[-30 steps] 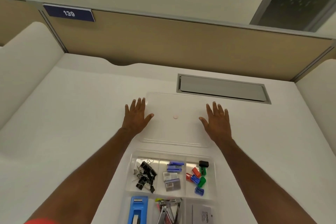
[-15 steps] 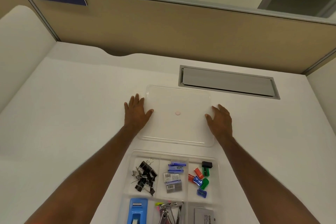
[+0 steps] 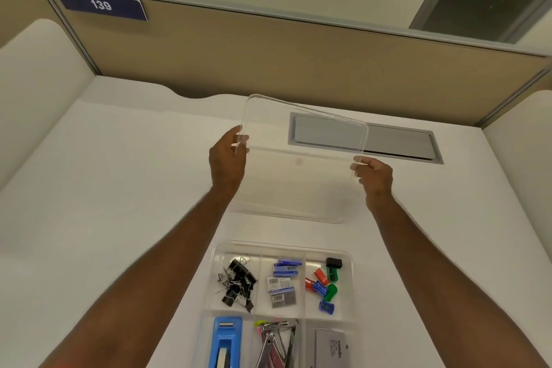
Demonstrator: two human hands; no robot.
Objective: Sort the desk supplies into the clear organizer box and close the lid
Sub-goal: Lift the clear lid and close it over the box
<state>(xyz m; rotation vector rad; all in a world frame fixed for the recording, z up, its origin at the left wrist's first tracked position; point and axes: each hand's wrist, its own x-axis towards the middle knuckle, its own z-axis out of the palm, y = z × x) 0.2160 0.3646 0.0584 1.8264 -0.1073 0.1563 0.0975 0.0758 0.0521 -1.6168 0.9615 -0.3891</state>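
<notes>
Lid [image 3: 301,155] is gripped at both short edges, left hand [image 3: 228,158] and right hand [image 3: 375,178], tilted up; box [image 3: 282,248] sits below them, toward the body.

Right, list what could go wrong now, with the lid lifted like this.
1. Both hands, left and right, pinch the clear plastic lid only at its side edges, and it is tilted; it could slip and drop.
2. If it falls, it may land on the clear compartment organizer box and scatter the coloured plastic sharpeners.
3. The lid is transparent, so aligning its corners with the box rim may be misjudged.
</notes>
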